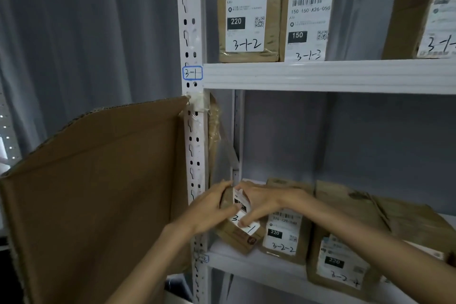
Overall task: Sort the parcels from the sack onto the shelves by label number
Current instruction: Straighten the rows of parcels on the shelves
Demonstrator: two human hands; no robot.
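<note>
A small brown parcel (243,236) with a white label starting "3-" and ending "-1" leans at the left end of the lower shelf (259,269). My left hand (209,210) grips its left side and my right hand (261,202) holds its top and front, fingers over the label. Beside it to the right stand a parcel marked 3-2-2 (283,237) and another brown parcel (340,266) marked 220. On the upper shelf (320,75) stand parcels marked 3-1-2 (246,12) and 3-1-3 (308,24). No sack is in view.
A white slotted upright (193,106) carries a tag reading 3-1 (192,73). A large cardboard sheet (98,192) is taped to the upright on the left. Another parcel (424,15) stands at the upper shelf's right end. Grey curtain hangs behind.
</note>
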